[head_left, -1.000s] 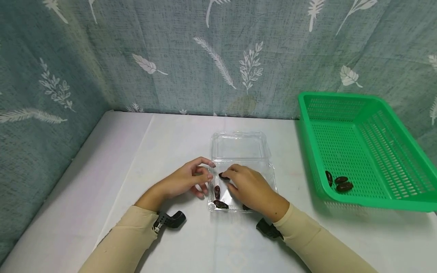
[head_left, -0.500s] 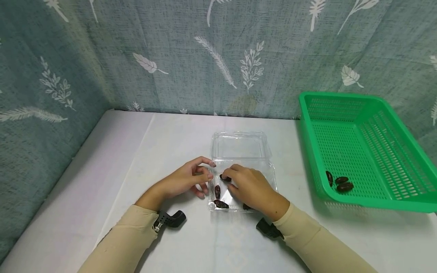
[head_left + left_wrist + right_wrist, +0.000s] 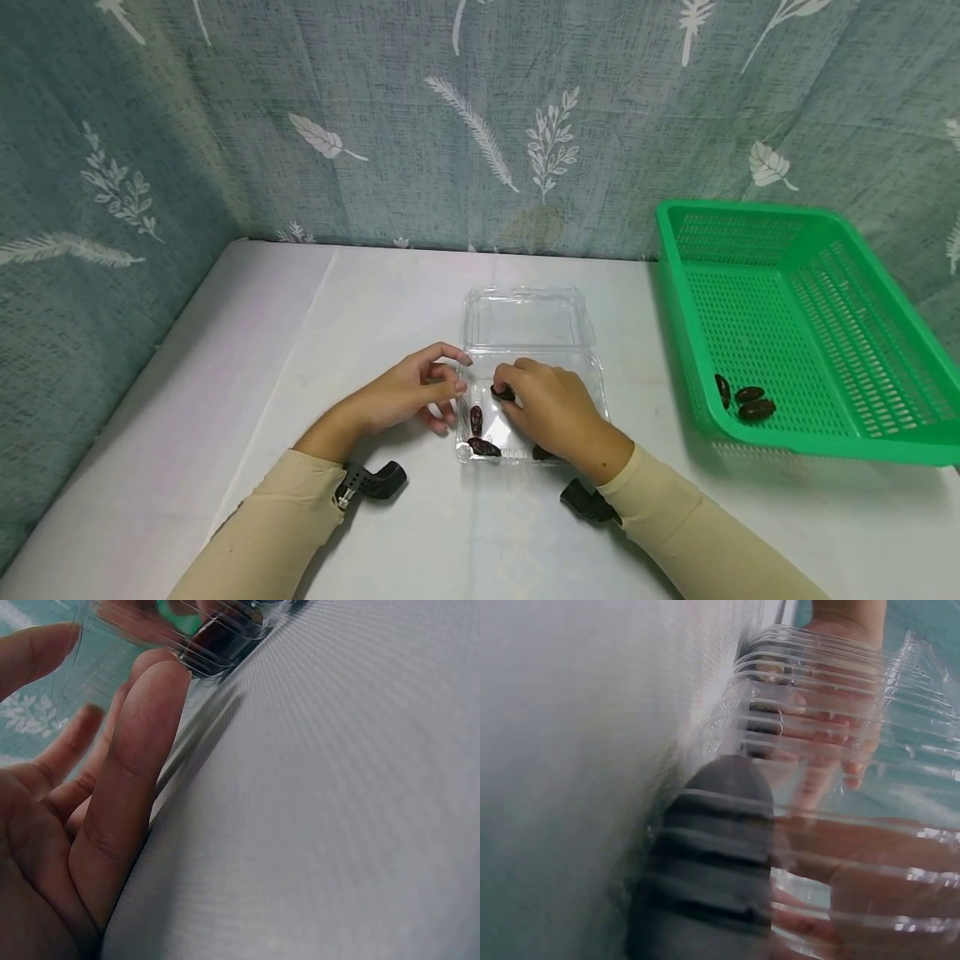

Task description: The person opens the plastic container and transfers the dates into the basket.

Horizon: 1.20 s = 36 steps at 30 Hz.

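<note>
A clear plastic clamshell box (image 3: 528,365) lies on the table with its lid folded back. Inside it my right hand (image 3: 558,408) pinches a dark brown date (image 3: 502,392) between thumb and fingers. One date (image 3: 476,419) lies lengthwise along the left wall and another date (image 3: 483,447) sits in the near left corner. A further date (image 3: 542,453) shows partly under my right hand. My left hand (image 3: 412,390) stays at the box's left wall, fingers loosely bent around nothing; in the left wrist view its thumb (image 3: 142,735) is at the ridged wall. Through the wall, the right wrist view shows a large blurred date (image 3: 712,862).
A green perforated basket (image 3: 678,333) stands to the right, with several dates (image 3: 756,410) in its near left corner. A white cloth covers the table (image 3: 360,308). Behind it hangs a leaf-patterned curtain (image 3: 405,167).
My right hand has shifted the pinched date slightly to the right, away from the box's left wall. The left hand has kept its place.
</note>
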{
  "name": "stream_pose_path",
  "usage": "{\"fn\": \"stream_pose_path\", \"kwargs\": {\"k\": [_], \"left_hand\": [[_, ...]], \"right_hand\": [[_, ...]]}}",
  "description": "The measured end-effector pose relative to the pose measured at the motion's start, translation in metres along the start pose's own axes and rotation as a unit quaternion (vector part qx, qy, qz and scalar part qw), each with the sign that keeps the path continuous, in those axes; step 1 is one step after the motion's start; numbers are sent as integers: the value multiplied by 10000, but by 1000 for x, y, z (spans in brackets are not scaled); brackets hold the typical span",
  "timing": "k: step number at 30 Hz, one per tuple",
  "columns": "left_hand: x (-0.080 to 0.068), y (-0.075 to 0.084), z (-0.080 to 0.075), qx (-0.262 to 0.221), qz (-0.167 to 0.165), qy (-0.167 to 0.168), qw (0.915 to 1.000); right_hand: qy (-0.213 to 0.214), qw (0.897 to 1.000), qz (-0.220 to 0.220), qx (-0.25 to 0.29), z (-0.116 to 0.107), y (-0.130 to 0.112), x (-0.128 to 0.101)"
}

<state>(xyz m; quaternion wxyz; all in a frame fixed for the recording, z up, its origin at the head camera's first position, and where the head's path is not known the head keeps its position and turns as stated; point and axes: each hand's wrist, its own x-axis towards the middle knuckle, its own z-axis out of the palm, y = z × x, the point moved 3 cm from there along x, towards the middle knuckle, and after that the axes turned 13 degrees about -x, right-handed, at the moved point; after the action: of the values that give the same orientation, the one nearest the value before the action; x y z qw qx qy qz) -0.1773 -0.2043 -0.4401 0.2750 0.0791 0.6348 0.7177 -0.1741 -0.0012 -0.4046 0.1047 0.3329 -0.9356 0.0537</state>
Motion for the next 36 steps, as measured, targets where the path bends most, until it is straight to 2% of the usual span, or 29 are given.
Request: {"fn": "stream_pose_path", "kwargs": {"k": [9,16,22,31,36], "left_hand": [[1,0,2,43,-31,-12,10000],[1,-1,3,29,-7,0,10000],[1,-2,3,12,-24,-24,10000],[1,-1,-1,27,-11,-15,10000],[1,0,1,53,-5,-35,10000]], "right_hand": [[-30,9998,-25,172,-4,2,-3],[332,9985,-153,405,-18,3,-7],[416,9966,-39,705,-31,4,-16],[975,9937,-353,428,-46,11,-40],[1428,9872,-572,413,-55,21,-53]]}}
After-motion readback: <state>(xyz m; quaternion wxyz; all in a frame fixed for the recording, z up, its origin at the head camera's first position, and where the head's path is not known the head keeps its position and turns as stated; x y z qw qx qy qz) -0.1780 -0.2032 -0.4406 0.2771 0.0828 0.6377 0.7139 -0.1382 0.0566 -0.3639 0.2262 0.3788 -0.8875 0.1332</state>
